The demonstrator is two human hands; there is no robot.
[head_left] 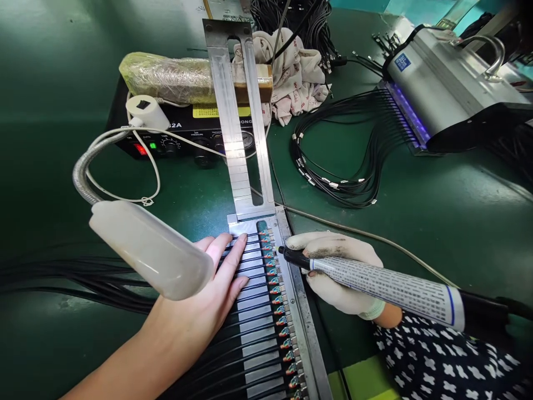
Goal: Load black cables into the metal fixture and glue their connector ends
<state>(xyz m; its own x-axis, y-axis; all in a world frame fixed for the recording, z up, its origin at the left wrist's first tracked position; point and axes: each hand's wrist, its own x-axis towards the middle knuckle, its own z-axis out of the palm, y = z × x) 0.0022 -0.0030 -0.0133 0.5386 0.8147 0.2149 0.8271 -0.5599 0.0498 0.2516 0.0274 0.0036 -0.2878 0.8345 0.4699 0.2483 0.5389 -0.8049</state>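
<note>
My bare left hand [208,283] lies with its fingers stretched over black cables [254,297] at the upper end of a long metal fixture [285,261]. It presses on the cables without wrapping round them. My right hand [341,272], in a white glove with smudged fingertips, is closed round a thick glue syringe [383,289] with a printed barrel. Its black tip points left at one of the small connectors [272,264] with coloured wires, lined up along the fixture. Whether the tip touches is too small to tell. The fixture's slotted metal cover [239,150] is swung open.
A white lamp [150,250] on a flexible neck hangs over my left hand. Behind stands a black dispenser box [187,136] with a wrapped package [166,78] on it. At right is a silver ultraviolet unit [453,83], with looped cables [333,186] beside it.
</note>
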